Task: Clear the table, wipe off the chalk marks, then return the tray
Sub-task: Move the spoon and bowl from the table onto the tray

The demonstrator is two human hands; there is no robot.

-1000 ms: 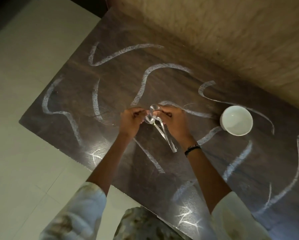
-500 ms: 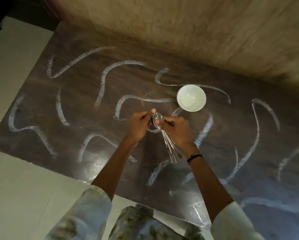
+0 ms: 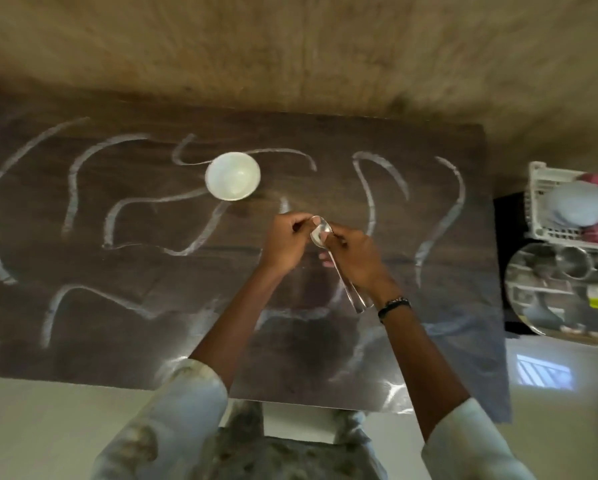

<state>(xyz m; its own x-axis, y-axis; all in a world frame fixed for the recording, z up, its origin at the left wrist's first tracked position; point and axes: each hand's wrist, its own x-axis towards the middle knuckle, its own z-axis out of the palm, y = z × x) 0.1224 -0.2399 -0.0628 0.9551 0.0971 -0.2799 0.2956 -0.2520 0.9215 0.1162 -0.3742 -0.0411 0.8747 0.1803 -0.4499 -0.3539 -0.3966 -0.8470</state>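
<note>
Both hands have shifted to the right along the table since half a second ago, and the white bowl, which sat just past the fingertips then, now lies off to the left of them.

Over the middle of the table, the right hand has its fingers curled around a small bunch of shiny spoons. How many spoons there are is hard to tell. Their round ends point up and away from the person. Their long handles run back down toward the right wrist and stick out just under the hand. The left hand pinches at the round ends with bent fingers, right beside the right thumb.

White chalk marks curl all over the dark table. None look wiped yet.

Off the right edge of the table sit a round shiny tray and a white basket. I think the spoons go there next. The right hand is the closer one to that side, and it already holds the handles. The bowl is closer to the left hand.
</note>
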